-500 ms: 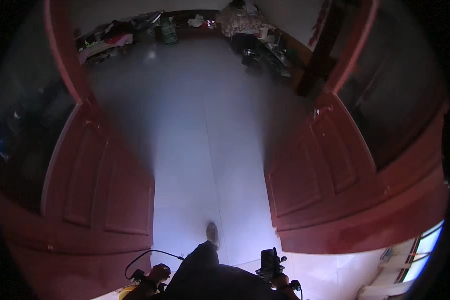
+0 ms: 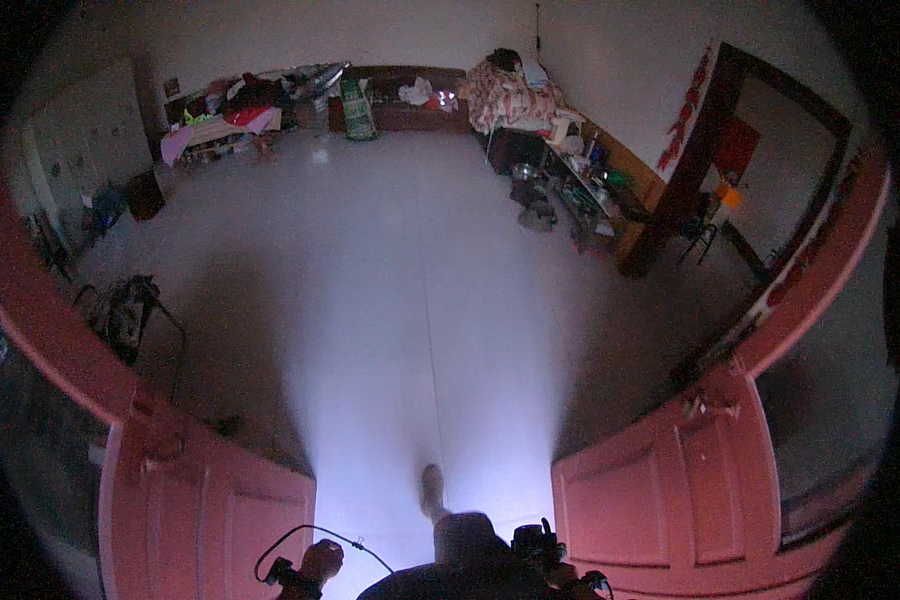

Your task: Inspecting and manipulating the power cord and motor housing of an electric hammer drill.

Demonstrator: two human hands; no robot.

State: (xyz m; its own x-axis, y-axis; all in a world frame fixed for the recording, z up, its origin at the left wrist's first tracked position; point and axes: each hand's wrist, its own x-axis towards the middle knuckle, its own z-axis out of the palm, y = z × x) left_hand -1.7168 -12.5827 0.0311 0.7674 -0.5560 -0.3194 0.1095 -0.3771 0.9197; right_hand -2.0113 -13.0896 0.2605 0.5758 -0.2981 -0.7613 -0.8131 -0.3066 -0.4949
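My left hand (image 2: 322, 560) is low in the view, in front of the left door leaf, its fingers curled closed with nothing showing in them. A black device sits at that wrist, and a thin black cable (image 2: 305, 528) loops from it over the hand toward my body. My right hand (image 2: 562, 576) is at the lower edge, dark and partly hidden, closed at a black boxy device (image 2: 537, 546). One shoe (image 2: 432, 490) of mine is on the pale floor ahead of my dark clothing. Two red panelled door leaves, the left (image 2: 220, 530) and the right (image 2: 660, 490), stand swung inward on either side.
Pale floor (image 2: 420, 260) runs into a dim room. Along the back are a low bench piled with cloths, a green sack (image 2: 357, 110) and a patterned cloth heap (image 2: 510, 95). Cluttered shelving and a dark-framed doorway (image 2: 735, 60) are at right. A dark wheeled frame (image 2: 125, 315) stands at left.
The view has moved forward between the door leaves and tilted up, so more of the room shows. Both leaves now sit lower and wider apart. My hands remain low, the left still closed.
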